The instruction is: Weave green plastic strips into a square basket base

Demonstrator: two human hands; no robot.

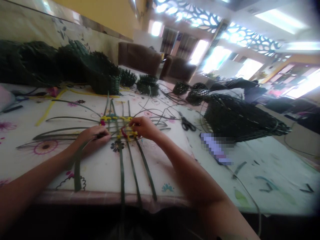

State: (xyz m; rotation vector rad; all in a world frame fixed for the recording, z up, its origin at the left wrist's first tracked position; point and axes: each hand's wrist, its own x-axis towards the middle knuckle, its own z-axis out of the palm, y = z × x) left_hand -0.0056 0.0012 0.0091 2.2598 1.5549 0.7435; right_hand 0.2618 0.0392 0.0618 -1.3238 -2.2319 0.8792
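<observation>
Our right hand is pinching the green-strip lattice; our left hand, grip unclear, is resting opposite; scissors are lying rightward.

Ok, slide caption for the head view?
Left hand and right hand at crossed green strips, floral tablecloth beneath, scissors to the right.

A basket-weaving workspace, shown by dark green woven baskets, black-handled scissors and flat green strips across a white floral-covered table

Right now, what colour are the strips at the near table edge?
The strips are dark green, clearest in the head view.
</observation>
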